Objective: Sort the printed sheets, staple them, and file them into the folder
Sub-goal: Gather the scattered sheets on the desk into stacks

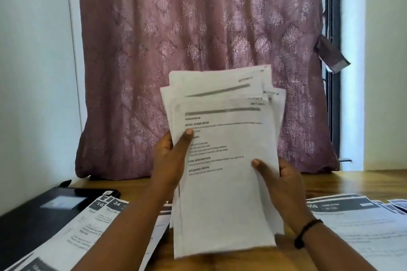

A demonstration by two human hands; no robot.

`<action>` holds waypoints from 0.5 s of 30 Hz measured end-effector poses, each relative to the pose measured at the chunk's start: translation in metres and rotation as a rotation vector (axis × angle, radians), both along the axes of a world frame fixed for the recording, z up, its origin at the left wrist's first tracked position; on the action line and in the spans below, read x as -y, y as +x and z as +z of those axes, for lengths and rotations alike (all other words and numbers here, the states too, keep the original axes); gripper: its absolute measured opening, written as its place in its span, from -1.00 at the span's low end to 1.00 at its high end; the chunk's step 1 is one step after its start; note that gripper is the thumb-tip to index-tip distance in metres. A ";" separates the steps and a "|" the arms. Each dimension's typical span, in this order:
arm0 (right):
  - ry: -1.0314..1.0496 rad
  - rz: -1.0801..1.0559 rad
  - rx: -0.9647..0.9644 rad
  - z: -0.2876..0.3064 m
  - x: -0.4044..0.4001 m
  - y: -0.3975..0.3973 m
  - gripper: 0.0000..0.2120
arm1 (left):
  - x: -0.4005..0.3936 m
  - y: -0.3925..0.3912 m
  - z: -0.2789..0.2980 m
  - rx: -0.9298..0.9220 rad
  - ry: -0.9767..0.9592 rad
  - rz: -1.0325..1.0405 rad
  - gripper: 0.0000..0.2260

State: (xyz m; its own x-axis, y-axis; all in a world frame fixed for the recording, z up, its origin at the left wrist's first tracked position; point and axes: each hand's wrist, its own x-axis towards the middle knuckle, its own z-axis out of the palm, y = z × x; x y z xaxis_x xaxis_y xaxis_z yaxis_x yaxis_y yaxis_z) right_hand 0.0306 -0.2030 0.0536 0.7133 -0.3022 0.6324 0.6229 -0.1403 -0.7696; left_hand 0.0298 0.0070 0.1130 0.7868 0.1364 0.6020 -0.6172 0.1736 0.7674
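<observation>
Nearest the camera, both forearms reach up and forward from the bottom edge, a dark band on the right wrist, and between them the lower end of a sheaf of printed sheets (222,160) hangs just above the wooden tabletop (352,180), apparently not resting on it. The sheaf is held upright and tilted back toward the face, most likely so the headings can be read and the pages put in order; the front page shows a grey title bar and short blocks of text too blurred to read. The left hand (169,160) takes the left edge about halfway up, its thumb laid across the front of the top page and its fingers hidden behind the stack, so its grip is closed on the paper in a pinch. The right hand (284,180) holds the right edge lower down the same way, thumb on the front and fingers curled behind, a firm grip on the same sheaf. Toward the top the pages are fanned and staggered, several corners showing one behind another, which suggests the stack is not yet squared up for stapling. On the tabletop to the left lie loose sheets (92,226) with dark headers and the numbers 16 and 34, partly overlapping a black folder (33,215) with a pale label; more header sheets (352,222) spread out to the right. No stapler is visible. Behind everything hangs a mauve patterned curtain (198,28).
</observation>
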 end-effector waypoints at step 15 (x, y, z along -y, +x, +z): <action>-0.052 0.092 -0.189 -0.002 0.013 -0.002 -0.51 | -0.005 0.014 -0.011 -0.195 0.037 -0.093 -0.47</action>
State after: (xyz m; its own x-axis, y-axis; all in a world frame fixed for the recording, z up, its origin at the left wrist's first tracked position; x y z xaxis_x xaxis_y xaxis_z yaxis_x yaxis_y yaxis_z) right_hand 0.0285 -0.2165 0.0519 0.8438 -0.2008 0.4976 0.4801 -0.1319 -0.8673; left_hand 0.0440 0.0117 0.1020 0.8968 0.0382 0.4408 -0.4395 0.1921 0.8775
